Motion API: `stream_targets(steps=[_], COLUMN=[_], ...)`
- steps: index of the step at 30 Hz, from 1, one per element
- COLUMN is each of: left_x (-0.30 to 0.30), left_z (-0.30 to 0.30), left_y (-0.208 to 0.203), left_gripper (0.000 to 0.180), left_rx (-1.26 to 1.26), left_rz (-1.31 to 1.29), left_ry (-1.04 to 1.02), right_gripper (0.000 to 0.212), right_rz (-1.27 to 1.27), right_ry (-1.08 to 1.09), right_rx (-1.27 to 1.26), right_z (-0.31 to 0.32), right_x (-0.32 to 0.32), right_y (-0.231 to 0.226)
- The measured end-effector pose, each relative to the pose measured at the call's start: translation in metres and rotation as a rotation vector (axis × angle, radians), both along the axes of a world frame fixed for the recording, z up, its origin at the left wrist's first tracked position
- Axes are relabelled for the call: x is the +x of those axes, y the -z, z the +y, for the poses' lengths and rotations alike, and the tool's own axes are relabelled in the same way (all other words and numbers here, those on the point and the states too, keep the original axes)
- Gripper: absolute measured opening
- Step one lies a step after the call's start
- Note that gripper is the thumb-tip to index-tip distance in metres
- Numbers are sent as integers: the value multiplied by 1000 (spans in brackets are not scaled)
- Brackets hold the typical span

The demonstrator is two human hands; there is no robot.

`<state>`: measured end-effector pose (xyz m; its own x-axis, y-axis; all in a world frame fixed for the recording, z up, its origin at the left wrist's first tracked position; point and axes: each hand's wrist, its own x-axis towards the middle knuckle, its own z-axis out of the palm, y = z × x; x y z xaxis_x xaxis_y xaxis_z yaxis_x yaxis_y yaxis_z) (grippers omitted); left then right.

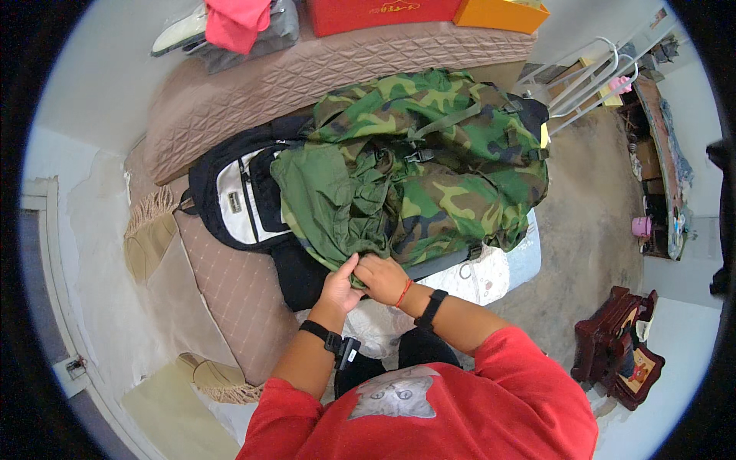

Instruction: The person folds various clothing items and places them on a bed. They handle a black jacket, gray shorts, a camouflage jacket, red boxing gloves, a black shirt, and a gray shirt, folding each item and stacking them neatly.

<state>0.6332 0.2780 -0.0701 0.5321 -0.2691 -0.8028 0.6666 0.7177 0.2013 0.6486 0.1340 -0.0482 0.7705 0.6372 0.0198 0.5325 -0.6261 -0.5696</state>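
A large camouflage backpack (452, 184) lies on its side across the sofa, with black buckles and straps along it. Its plain green fabric collar (318, 188) spreads toward the left, gathered and wrinkled near the middle. Close together at the near edge of that collar, my left hand (342, 290) and my right hand (383, 277) both pinch the green fabric, fingers closed. Exactly what lies between the fingertips is partly hidden. Under and left of the collar is a black and white backpack (239, 195), partly covered by the green fabric.
The brown quilted sofa backrest (253, 100) runs behind the bags, with a red box (383, 15), an orange box (502, 15) and folded clothes (245, 31) on top. White metal rails (586, 77) stand at the far right. A dark red wooden chair (617, 345) is at the right.
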Motion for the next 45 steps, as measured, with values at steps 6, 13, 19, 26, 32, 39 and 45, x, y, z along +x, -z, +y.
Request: stream_targets(steps=[6,13,19,26,32,39,45], left_x=[5,26,11,-17,-60,-157,-270], left_z=[-17,-50,-117,-140,-103,-14,81], left_y=[-23,-112,-164,-222,-247,-219,-183], left_gripper=[35,33,37,49,47,41,45], left_rx=[90,476,929,873,913,1000,1391], left_rz=[-145,-349,-954,-1063,-1115,-1080,-933], left_ry=[-117,132,428,466,479,114,-97], right_gripper=[30,84,73,73,73,74,65], right_rz=[36,1134,1374,1227,1100,1145,1136], right_ry=[465,1803,1480,1392,1098,48,409], right_rx=[449,1083,1449,1363,1457,1654,1502], right_z=[-123,-281,-273,-320,-318,-246,-70], right_x=[-10,12,31,-14,-40,6,5], right_y=[-54,27,59,22,-38,-123,-162])
